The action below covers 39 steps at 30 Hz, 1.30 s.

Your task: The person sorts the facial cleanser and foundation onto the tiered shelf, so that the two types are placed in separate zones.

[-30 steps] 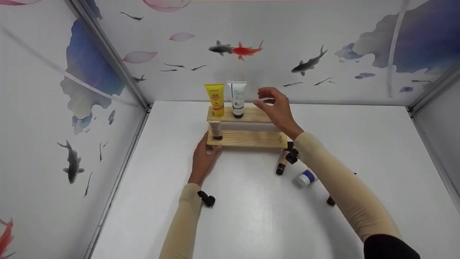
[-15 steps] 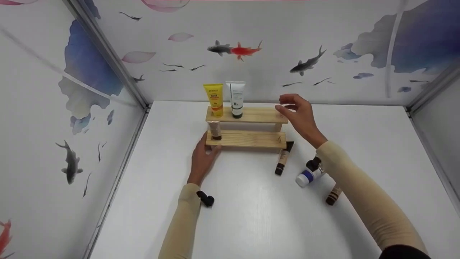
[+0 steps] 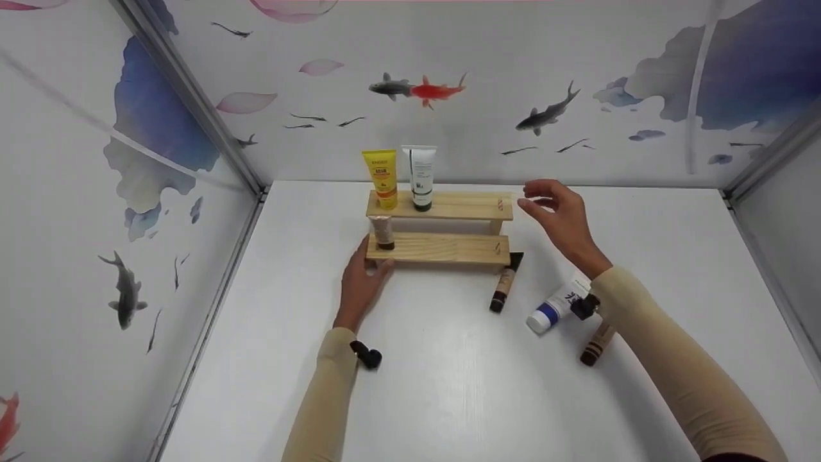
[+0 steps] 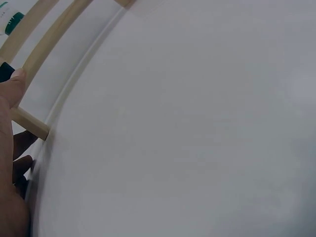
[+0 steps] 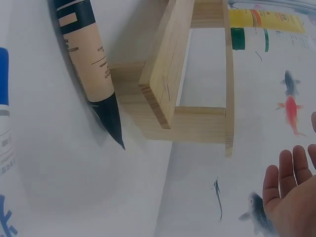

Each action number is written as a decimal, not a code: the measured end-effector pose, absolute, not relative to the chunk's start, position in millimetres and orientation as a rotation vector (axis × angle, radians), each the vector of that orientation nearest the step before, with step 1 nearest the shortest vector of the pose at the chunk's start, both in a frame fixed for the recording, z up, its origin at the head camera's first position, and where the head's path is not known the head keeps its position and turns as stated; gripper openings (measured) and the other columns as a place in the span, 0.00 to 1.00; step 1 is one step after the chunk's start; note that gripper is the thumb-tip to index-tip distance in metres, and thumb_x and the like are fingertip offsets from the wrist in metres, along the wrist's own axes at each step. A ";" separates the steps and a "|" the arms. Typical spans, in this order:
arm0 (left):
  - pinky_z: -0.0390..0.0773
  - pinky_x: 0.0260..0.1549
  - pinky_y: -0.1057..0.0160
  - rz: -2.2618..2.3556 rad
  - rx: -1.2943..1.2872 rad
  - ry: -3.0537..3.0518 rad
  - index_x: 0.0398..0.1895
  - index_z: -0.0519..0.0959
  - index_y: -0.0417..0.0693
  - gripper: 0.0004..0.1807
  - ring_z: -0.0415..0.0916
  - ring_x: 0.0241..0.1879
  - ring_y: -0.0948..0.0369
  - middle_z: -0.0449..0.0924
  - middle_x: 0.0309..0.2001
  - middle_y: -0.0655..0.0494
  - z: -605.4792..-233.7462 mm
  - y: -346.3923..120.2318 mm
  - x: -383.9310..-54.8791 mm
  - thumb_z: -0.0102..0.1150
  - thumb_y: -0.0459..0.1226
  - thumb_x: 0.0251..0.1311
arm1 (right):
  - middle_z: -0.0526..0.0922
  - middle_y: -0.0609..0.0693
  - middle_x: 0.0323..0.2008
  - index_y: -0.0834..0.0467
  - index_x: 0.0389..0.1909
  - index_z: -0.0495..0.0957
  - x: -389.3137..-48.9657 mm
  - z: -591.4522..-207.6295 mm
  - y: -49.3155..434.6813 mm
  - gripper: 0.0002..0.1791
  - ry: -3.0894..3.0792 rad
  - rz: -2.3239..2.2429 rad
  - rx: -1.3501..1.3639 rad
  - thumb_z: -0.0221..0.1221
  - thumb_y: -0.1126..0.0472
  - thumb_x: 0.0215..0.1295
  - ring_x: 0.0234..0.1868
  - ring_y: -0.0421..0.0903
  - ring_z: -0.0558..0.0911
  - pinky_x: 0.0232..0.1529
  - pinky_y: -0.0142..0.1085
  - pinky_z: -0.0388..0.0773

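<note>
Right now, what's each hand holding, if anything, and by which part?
Left hand grips the wooden rack at the left end of its lower shelf; right hand holds nothing.

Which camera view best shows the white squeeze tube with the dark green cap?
The head view: the white tube stands whole and upright on the pale wooden upper shelf. The right wrist view shows it sideways at the right edge; the left wrist view catches only its capped end, top left.
</note>
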<state>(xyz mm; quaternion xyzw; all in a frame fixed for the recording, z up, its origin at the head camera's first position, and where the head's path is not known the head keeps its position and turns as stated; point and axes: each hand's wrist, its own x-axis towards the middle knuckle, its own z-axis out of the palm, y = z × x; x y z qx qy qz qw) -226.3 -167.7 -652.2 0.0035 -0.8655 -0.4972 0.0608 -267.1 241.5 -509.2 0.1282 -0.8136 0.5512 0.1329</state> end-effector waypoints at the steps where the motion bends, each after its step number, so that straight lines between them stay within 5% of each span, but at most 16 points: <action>1: 0.66 0.78 0.46 -1.503 0.010 -2.622 0.91 0.56 0.53 0.51 0.69 0.77 0.50 0.66 0.83 0.48 -652.2 -167.7 -226.3 0.64 0.63 0.75 | 0.85 0.62 0.62 0.65 0.66 0.81 -265.9 -510.0 244.4 0.20 -2.359 1.602 0.369 0.68 0.63 0.79 0.61 0.52 0.83 0.64 0.34 0.80; 17: 0.68 0.77 0.47 -1.526 0.005 -2.609 0.91 0.55 0.54 0.51 0.71 0.73 0.54 0.67 0.83 0.52 -650.9 -167.3 -223.8 0.63 0.64 0.75 | 0.84 0.60 0.62 0.66 0.65 0.81 -238.2 -513.9 280.3 0.19 -2.421 1.533 0.308 0.67 0.66 0.79 0.61 0.50 0.82 0.68 0.36 0.80; 22: 0.72 0.73 0.46 -1.523 -0.005 -2.602 0.91 0.56 0.52 0.51 0.75 0.66 0.52 0.70 0.80 0.49 -651.3 -168.6 -224.3 0.63 0.64 0.75 | 0.85 0.58 0.61 0.64 0.65 0.82 -231.7 -515.4 295.0 0.19 -2.407 1.546 0.336 0.69 0.64 0.78 0.59 0.45 0.83 0.66 0.33 0.80; 32: 0.68 0.77 0.45 -1.491 0.022 -2.627 0.91 0.56 0.51 0.51 0.72 0.73 0.51 0.66 0.83 0.48 -651.6 -169.0 -225.3 0.65 0.62 0.75 | 0.85 0.60 0.58 0.67 0.63 0.83 -218.6 -527.2 316.9 0.18 -2.382 1.528 0.353 0.69 0.65 0.78 0.58 0.39 0.84 0.63 0.26 0.79; 39: 0.72 0.71 0.45 -1.477 0.002 -2.626 0.90 0.56 0.50 0.50 0.76 0.64 0.51 0.71 0.80 0.46 -651.5 -168.1 -226.4 0.66 0.59 0.76 | 0.85 0.62 0.59 0.66 0.64 0.82 -203.7 -537.0 329.9 0.19 -2.410 1.508 0.306 0.69 0.66 0.77 0.57 0.38 0.84 0.61 0.22 0.77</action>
